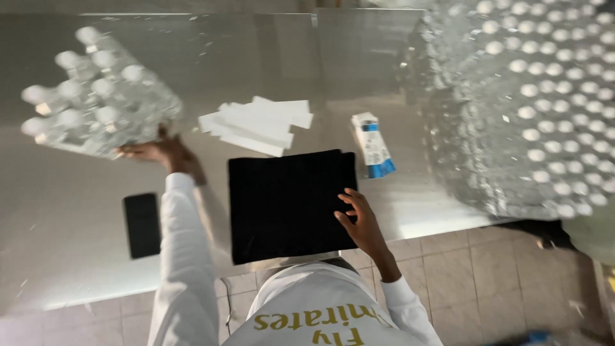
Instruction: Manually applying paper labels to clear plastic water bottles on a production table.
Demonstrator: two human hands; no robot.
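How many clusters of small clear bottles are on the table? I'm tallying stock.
2: a small pack at far left, touched by the left hand; a large heap at right, running out of view.

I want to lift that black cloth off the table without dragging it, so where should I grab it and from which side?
Probably pinch the black cloth's near right corner, beside the right hand already resting there. It lies flat and folded, and that edge overhangs the table slightly, so fingers could slip under from below.

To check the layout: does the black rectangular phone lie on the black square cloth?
No, the black rectangular phone lies on the bare steel table, apart from the black square cloth.
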